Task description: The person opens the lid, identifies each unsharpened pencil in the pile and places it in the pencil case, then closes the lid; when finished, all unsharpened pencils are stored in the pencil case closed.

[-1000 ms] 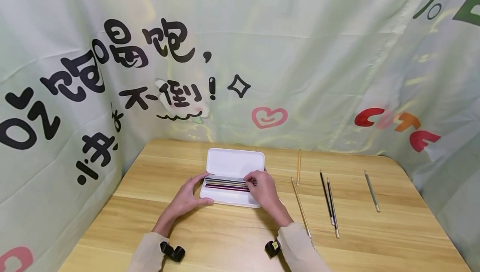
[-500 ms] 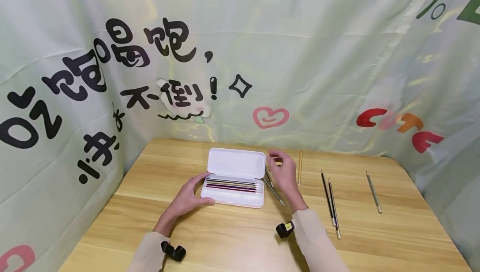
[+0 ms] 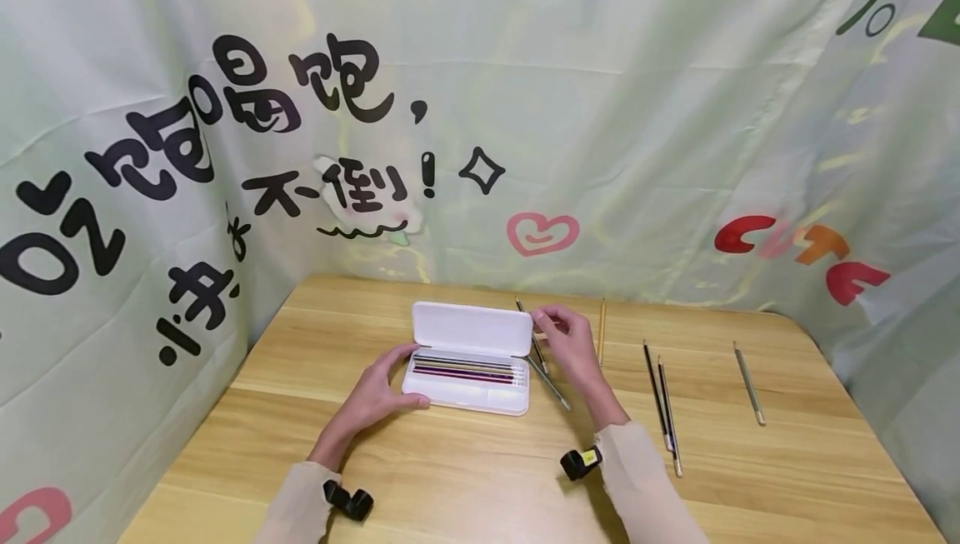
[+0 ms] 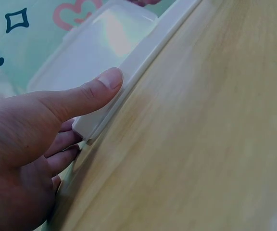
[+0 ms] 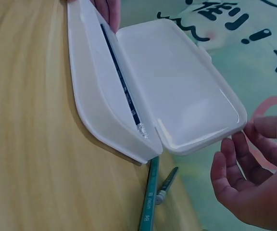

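A white pencil case (image 3: 450, 395) lies open on the table, its lid (image 3: 472, 330) raised at the back. Several pencils (image 3: 461, 371) lie side by side inside, eraser ends to the right. My left hand (image 3: 378, 394) holds the case's left end; in the left wrist view the thumb presses the front wall and the other fingers sit behind the end, partly hidden. With thumb and index finger, my right hand (image 3: 572, 348) pinches the lid's outer right corner, as the right wrist view (image 5: 254, 168) shows.
Beside the case, a green pencil (image 3: 551, 386) and a dark pencil (image 3: 538, 346) lie on the wooden table (image 3: 465, 477). A yellow pencil (image 3: 602, 331), two dark pencils (image 3: 656, 394) (image 3: 670, 415) and a grey-green pencil (image 3: 748, 383) lie farther right. A printed curtain (image 3: 637, 136) stands behind.
My right hand has left the pencils inside the case and moved right and up to the lid's corner. The lid has tipped slightly forward. My left hand stays on the case.
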The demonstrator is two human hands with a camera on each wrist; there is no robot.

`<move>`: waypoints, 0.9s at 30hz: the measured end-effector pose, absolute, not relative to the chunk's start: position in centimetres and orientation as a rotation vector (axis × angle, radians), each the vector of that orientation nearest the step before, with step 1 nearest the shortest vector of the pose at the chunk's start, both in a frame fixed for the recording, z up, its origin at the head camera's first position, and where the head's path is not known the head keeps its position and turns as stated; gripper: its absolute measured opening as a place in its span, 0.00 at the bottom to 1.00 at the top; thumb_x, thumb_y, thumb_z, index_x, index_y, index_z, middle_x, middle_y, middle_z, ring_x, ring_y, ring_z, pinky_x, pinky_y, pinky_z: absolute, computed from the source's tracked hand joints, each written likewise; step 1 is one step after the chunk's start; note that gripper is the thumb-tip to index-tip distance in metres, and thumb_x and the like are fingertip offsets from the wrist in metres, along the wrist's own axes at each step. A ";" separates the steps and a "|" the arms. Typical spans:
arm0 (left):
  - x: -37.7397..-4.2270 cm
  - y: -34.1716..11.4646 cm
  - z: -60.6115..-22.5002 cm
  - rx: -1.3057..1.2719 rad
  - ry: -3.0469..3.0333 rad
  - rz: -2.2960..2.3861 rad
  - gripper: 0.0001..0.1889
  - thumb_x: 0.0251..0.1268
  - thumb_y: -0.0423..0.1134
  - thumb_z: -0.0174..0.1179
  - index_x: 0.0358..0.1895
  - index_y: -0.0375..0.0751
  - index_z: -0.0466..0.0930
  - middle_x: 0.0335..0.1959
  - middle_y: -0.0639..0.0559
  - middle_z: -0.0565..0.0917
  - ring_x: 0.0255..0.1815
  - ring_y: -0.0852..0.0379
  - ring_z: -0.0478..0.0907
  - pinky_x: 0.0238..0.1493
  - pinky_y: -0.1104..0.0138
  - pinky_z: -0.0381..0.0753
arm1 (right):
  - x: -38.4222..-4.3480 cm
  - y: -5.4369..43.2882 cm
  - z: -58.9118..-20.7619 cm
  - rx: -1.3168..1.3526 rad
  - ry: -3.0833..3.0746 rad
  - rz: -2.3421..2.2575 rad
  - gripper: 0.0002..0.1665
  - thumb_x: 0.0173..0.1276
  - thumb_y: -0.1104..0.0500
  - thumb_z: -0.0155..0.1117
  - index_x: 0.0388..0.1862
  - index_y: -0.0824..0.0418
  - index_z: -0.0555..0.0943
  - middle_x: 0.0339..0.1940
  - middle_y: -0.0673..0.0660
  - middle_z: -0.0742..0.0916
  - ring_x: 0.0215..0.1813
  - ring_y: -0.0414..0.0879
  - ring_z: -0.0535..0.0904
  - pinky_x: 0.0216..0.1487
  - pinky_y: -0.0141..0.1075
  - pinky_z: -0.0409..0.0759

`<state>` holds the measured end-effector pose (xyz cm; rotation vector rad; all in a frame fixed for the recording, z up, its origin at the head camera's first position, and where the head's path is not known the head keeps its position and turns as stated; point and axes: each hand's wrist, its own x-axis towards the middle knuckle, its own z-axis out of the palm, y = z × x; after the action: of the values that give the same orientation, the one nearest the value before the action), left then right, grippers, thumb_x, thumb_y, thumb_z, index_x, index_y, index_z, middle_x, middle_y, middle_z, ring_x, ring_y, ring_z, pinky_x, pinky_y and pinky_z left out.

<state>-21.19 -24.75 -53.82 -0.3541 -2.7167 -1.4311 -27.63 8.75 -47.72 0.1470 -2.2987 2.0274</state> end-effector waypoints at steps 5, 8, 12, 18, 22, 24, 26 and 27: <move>-21.4 -24.7 -53.9 -0.381 -2.647 -1.519 0.52 0.41 0.48 0.86 0.73 0.41 0.68 0.72 0.39 0.73 0.76 0.38 0.64 0.76 0.42 0.54 | -25.9 9.4 -47.4 0.268 -2.410 1.940 0.14 0.76 0.56 0.66 0.43 0.68 0.87 0.38 0.59 0.87 0.42 0.56 0.82 0.43 0.42 0.85; -21.5 -24.7 -53.9 -0.373 -2.639 -1.537 0.52 0.40 0.46 0.86 0.71 0.39 0.66 0.72 0.36 0.73 0.75 0.38 0.65 0.76 0.43 0.54 | -24.9 9.8 -47.6 0.353 -2.502 1.873 0.13 0.74 0.55 0.69 0.43 0.65 0.88 0.38 0.56 0.88 0.40 0.52 0.82 0.41 0.38 0.83; -21.5 -24.8 -53.8 -0.372 -2.648 -1.554 0.56 0.41 0.47 0.86 0.74 0.41 0.60 0.72 0.36 0.73 0.76 0.36 0.63 0.75 0.40 0.54 | -23.7 10.3 -47.9 0.475 -2.584 1.832 0.15 0.73 0.54 0.70 0.49 0.64 0.87 0.48 0.59 0.88 0.50 0.56 0.84 0.47 0.44 0.86; -21.6 -25.0 -54.0 -0.461 -2.601 -1.616 0.53 0.45 0.43 0.85 0.76 0.42 0.63 0.73 0.42 0.71 0.77 0.41 0.62 0.75 0.45 0.59 | -22.4 10.6 -49.0 0.581 -2.693 1.654 0.24 0.70 0.54 0.72 0.59 0.66 0.83 0.54 0.63 0.85 0.54 0.58 0.84 0.51 0.43 0.85; -21.5 -25.0 -54.0 -0.469 -2.635 -1.542 0.52 0.46 0.47 0.84 0.76 0.42 0.64 0.74 0.42 0.70 0.76 0.41 0.64 0.74 0.44 0.60 | -21.9 10.5 -49.4 0.621 -2.754 1.535 0.31 0.69 0.52 0.73 0.65 0.69 0.79 0.49 0.59 0.87 0.54 0.56 0.83 0.51 0.42 0.84; -21.3 -25.0 -53.9 -0.472 -2.654 -1.519 0.53 0.47 0.48 0.83 0.77 0.42 0.64 0.75 0.40 0.69 0.77 0.40 0.62 0.74 0.43 0.59 | -21.7 10.5 -49.5 0.625 -2.770 1.510 0.33 0.69 0.52 0.73 0.67 0.69 0.78 0.50 0.58 0.87 0.54 0.55 0.83 0.51 0.42 0.84; -21.3 -25.0 -53.9 -0.470 -2.673 -1.510 0.51 0.52 0.49 0.81 0.78 0.42 0.63 0.76 0.39 0.67 0.78 0.39 0.60 0.75 0.42 0.57 | -21.4 10.4 -49.6 0.613 -2.777 1.507 0.34 0.68 0.53 0.74 0.68 0.69 0.77 0.51 0.58 0.87 0.55 0.55 0.83 0.52 0.41 0.84; -21.2 -25.0 -53.9 -0.466 -2.680 -1.506 0.49 0.55 0.50 0.79 0.78 0.43 0.63 0.77 0.39 0.66 0.78 0.38 0.59 0.75 0.41 0.56 | -21.3 10.4 -49.6 0.607 -2.777 1.506 0.34 0.68 0.54 0.74 0.68 0.68 0.77 0.52 0.58 0.87 0.55 0.55 0.83 0.53 0.41 0.84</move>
<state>-21.23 -25.01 -53.90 -0.4658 -2.6803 -1.5062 -21.33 10.39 -49.63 0.6074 -2.7773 1.5056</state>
